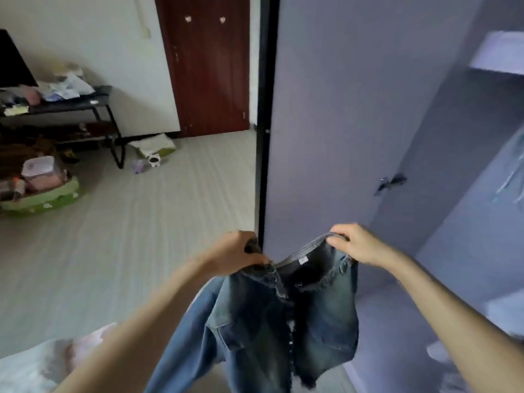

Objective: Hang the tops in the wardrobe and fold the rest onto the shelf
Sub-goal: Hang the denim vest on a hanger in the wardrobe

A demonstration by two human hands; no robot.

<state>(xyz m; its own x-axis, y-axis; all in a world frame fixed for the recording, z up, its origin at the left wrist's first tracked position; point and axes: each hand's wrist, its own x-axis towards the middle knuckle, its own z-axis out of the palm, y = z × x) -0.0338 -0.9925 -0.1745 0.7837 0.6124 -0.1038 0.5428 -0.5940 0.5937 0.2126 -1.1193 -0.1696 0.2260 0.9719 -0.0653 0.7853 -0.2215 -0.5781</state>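
At far left a low dark table (93, 102) stands against a white wall, piled with papers and small items too blurred to name. On the floor in front of it lies a green pet bed (45, 201) holding a lidded plastic box (39, 167). Further right is a dark red door (207, 63). In the foreground, the left hand (238, 252) has its fingers curled tight around one end of the waistband of a denim garment (283, 316) (faded blue, with frayed edges). The garment hangs from both hands, held up in the air in front of the grey wardrobe door (340, 109). The right hand (355, 243) pinches the other end of the waistband. At far right, the open wardrobe (482, 194) shows a pale shelf near the top.
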